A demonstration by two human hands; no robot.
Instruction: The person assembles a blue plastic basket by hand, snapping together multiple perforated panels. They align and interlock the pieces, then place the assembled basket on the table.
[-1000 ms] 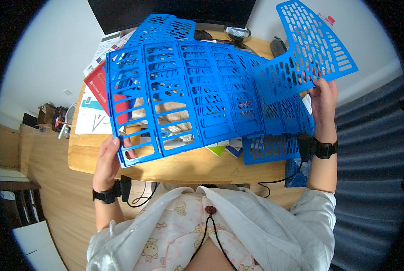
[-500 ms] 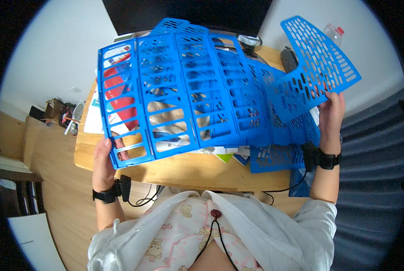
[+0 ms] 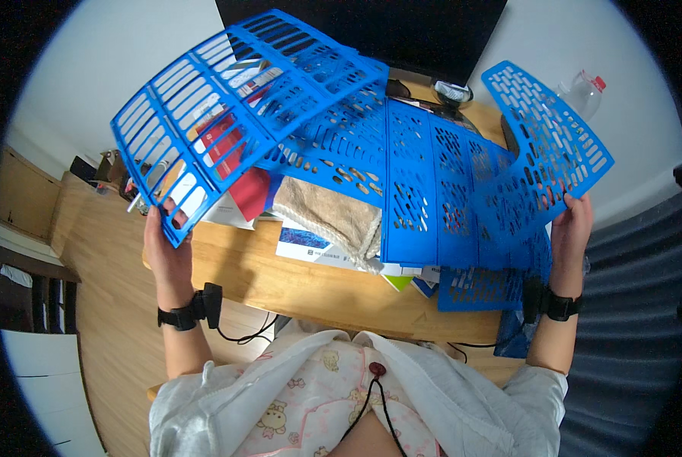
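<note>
1. Nearest the body, black straps are circling both wrists, and their cables are hanging by the front edge of the wooden desk; good handling is meaning slack there, clear of any plastic corner.
2. The left hand is pinching the lower left corner of a blue slotted rack, its fingers curling through the end slot.
3. The right hand is gripping the lower edge of the scooped panel, its fingers partly hiding behind the plastic.
4. The rack is spreading between the hands above the desk, its left panels tilting up; the overlap is leaving unclear whether every panel is joining the next. Supporting both ends evenly is probably sparing the thin hinges a twist.
5. Under the gap, a beige cloth is lying with papers, near a red folder; corners are best staying above these.
6. Farthest, a dark monitor is standing close behind the panels, so a low, slow swing is seeming wise.
</note>
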